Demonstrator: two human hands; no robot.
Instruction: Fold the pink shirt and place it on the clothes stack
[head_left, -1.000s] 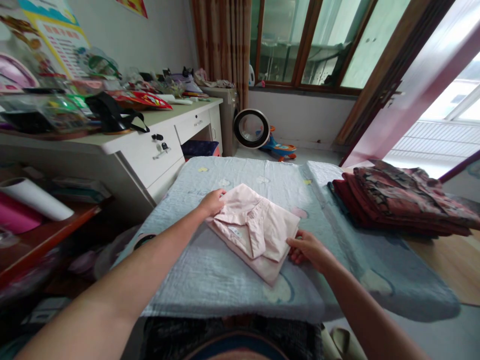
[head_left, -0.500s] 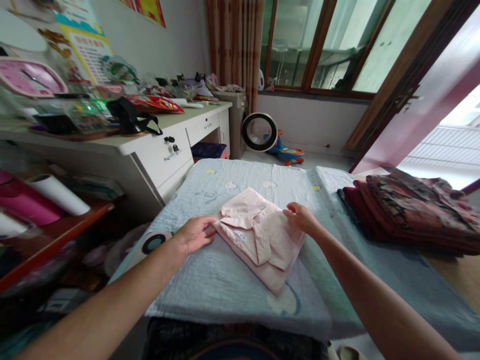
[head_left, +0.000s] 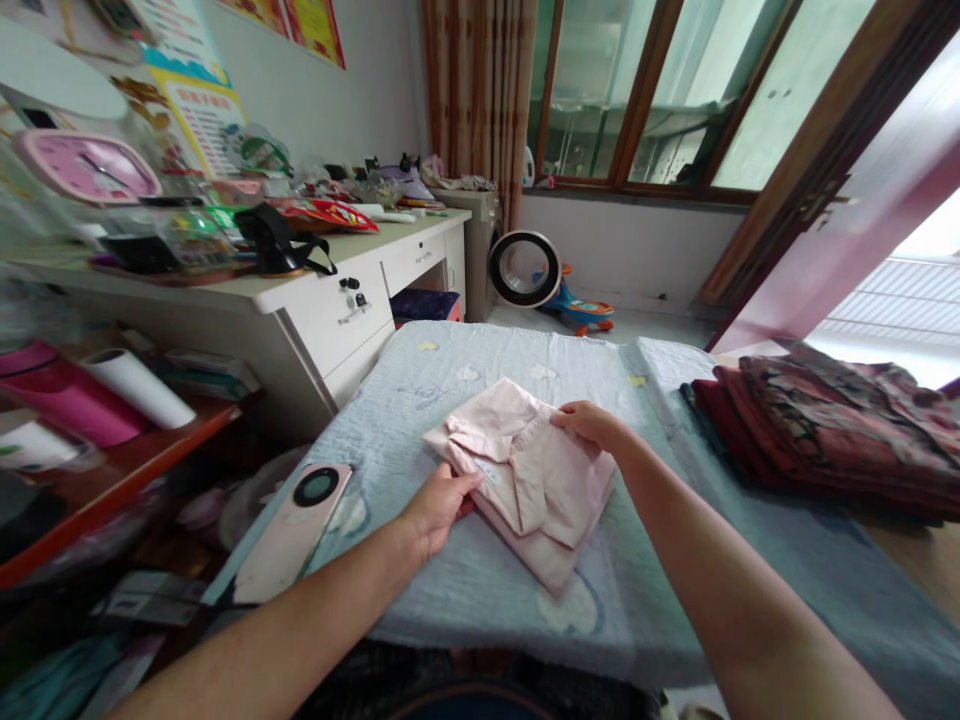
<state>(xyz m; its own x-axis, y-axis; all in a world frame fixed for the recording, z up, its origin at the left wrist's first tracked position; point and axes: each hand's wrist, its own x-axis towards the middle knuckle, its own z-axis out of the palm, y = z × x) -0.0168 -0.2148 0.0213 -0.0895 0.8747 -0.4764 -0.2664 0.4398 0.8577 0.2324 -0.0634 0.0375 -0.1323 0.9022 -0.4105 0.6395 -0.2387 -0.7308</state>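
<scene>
A folded pale pink shirt lies at an angle on the light blue cloth that covers the table. My left hand grips the shirt's left edge, thumb on top beside a small white label and fingers tucked beneath. At the shirt's upper right side, my right hand pinches the fabric between thumb and fingers. To the left of my left forearm a pink phone with a round black camera ring rests on the cloth.
A stack of dark red patterned fabric sits at the right. On the left stand a cluttered white desk and a red-brown shelf with a pink bottle. Behind the table are an open washer door and a blue toy.
My left hand has moved right and closed on the shirt's left edge, uncovering the phone. My right hand has shifted slightly left and now pinches the fabric. The view has shifted slightly.
</scene>
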